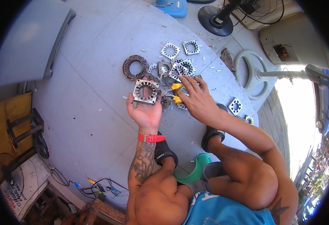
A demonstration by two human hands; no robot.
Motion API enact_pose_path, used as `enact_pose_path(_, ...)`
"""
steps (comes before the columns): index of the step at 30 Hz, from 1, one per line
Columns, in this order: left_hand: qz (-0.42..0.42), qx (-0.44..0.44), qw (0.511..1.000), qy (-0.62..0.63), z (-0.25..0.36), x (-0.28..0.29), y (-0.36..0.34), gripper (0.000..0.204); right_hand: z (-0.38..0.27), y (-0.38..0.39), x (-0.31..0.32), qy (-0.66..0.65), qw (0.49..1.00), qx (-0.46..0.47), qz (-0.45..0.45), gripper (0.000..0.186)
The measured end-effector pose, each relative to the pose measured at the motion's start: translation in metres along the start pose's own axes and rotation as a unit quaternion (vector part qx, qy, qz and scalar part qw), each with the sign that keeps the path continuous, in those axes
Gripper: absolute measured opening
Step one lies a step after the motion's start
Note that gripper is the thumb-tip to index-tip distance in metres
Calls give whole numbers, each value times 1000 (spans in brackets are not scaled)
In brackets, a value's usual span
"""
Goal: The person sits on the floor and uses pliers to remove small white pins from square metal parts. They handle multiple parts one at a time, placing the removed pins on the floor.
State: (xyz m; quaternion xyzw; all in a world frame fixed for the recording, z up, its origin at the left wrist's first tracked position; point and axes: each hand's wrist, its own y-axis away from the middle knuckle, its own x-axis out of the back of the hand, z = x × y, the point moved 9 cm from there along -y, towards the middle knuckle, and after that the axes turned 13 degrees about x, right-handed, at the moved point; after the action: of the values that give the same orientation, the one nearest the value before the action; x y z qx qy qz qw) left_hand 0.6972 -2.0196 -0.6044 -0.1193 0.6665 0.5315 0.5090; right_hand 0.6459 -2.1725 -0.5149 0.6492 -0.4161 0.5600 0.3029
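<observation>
My left hand (148, 115) is palm up, closed around a square metal motor stator core (145, 99) with a slotted round opening. In my right hand (197, 98) are pliers (166, 92) with yellow handles, the handles spread apart. Their jaws meet the right edge of the core; whether they grip anything there is too small to tell. Just beyond my hands lies a pile of similar square stator cores (187, 64), partly hidden by my right hand. A brown round stator ring (126, 69) rests on the floor to the left of the pile.
Loose square cores (170, 50) lie beyond the pile, and another core (235, 106) lies right of my foot. Small white pieces are scattered about. A green stool (200, 168) is under me. A black fan (217, 20) and a pale wheel-shaped base (252, 75) stand at the right.
</observation>
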Motion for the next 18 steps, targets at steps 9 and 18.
enact_pose_path(9, -62, -13, 998, 26, 3, -6, 0, 61, 22, 20, -58, -599, 752, -268, -62, 33)
enact_pose_path(18, -80, -5, 997, 15, -1, -2, -2, 70, 0, -3, -11, -155, 979, -68, -115, 28)
